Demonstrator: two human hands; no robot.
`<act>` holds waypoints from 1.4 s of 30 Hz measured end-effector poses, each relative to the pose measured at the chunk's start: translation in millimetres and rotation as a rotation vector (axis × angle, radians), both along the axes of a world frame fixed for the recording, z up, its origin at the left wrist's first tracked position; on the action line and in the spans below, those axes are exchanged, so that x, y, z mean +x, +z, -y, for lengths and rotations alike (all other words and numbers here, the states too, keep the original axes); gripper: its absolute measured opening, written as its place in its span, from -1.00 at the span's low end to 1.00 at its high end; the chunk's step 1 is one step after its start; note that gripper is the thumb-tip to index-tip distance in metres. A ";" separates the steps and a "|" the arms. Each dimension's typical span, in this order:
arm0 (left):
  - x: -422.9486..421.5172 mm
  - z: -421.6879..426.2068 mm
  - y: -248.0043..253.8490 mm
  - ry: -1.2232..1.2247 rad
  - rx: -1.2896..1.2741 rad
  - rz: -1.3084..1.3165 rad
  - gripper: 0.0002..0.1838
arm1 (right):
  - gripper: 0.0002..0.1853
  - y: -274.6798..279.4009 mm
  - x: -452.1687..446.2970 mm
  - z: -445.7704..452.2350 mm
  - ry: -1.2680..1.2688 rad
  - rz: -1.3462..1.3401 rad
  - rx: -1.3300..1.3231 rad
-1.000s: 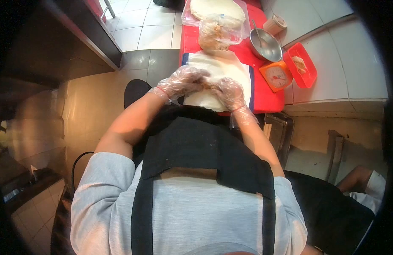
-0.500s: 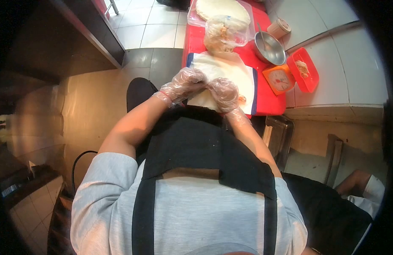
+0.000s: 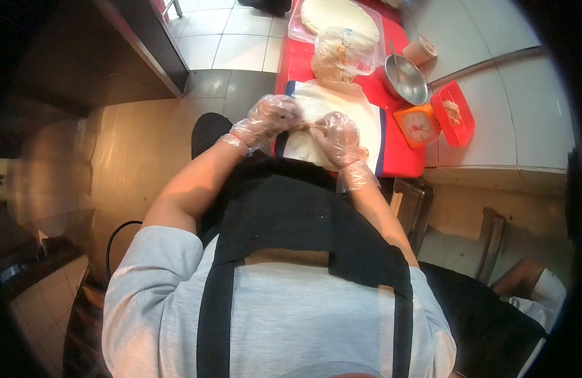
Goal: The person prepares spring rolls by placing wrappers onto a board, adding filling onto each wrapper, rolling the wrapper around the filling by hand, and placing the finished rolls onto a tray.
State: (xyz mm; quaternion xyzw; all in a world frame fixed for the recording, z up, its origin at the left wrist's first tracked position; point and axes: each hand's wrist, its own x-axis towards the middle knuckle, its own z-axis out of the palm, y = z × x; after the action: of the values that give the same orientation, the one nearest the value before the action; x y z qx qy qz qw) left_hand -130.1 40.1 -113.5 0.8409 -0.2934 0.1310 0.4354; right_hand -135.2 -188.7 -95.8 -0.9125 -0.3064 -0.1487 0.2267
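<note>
Both hands wear clear plastic gloves and meet over a white sheet [image 3: 360, 108] with dark blue edges on the red table. My left hand [image 3: 273, 118] has its fingers closed at the sheet's left part. Close beside it, my right hand [image 3: 338, 135] is closed too, thumb and fingers pinched. Between the fingertips is a small brownish bit, too small to name. An orange-coloured bit [image 3: 364, 152] shows by my right wrist. Just beyond the sheet lies a clear plastic bag [image 3: 335, 55] of pale brownish food.
A tray [image 3: 294, 25] with a flat pale dough stands at the table's far end. To the right are a metal bowl [image 3: 405, 80] with a spoon, a cup [image 3: 420, 50], an orange scale [image 3: 417, 126] and a red container [image 3: 462, 123]. A co-worker's arm [image 3: 520, 277] shows lower right.
The hands have drawn slightly apart since half a second ago, with the small brownish bit now showing between them. The whole view has shifted a little, moving the table right in the picture.
</note>
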 end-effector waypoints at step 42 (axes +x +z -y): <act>14.0 74.3 17.3 -0.283 0.168 0.113 -0.68 | -0.76 4.9 -12.1 91.5 -0.128 -0.274 -0.031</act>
State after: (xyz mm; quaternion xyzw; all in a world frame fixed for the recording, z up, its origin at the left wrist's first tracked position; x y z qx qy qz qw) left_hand -116.2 -34.2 -96.2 0.8158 -0.4429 0.0907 0.3607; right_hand -147.3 -280.1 -90.9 -0.9453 -0.2158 -0.0322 0.2424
